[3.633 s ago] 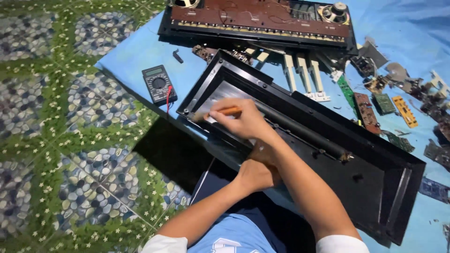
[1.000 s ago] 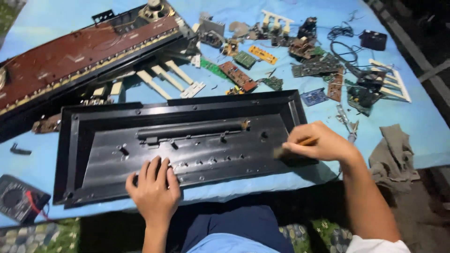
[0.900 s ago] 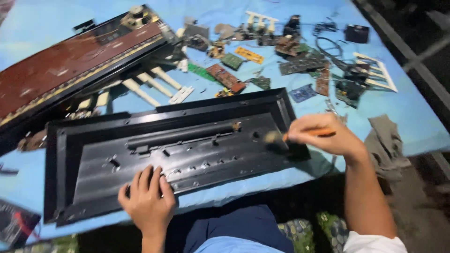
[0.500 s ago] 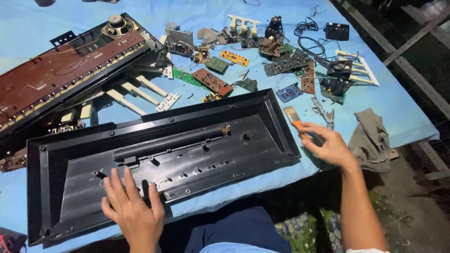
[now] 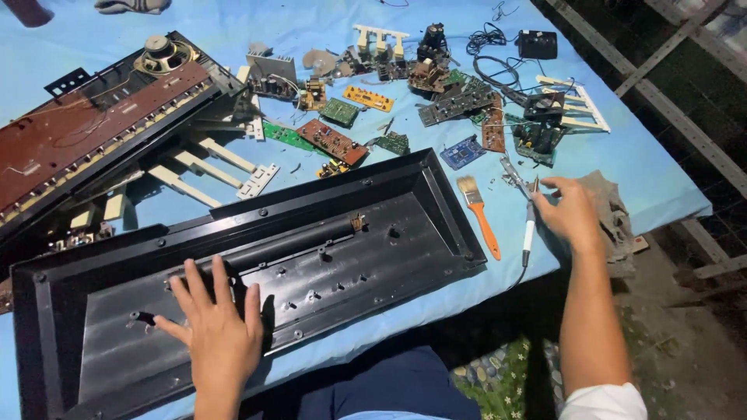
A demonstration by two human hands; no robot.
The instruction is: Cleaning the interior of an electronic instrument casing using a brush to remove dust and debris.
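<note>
Near the right edge of the surface, the right hand [image 5: 572,214] closes its fingers on a thin white-handled tool [image 5: 529,229].

The left hand [image 5: 218,330] lies flat and open, holding nothing, pressed inside the black casing [image 5: 373,241], which overhangs the near edge. The paintbrush [image 5: 478,214] lies just beside the casing's right end. If the left hand lifts, the casing could tip off the near edge. The tool appears to trail a cord, which might snag the loose circuit boards [image 5: 459,101] nearby, or its tip might touch the blue cloth [image 5: 661,179].
</note>
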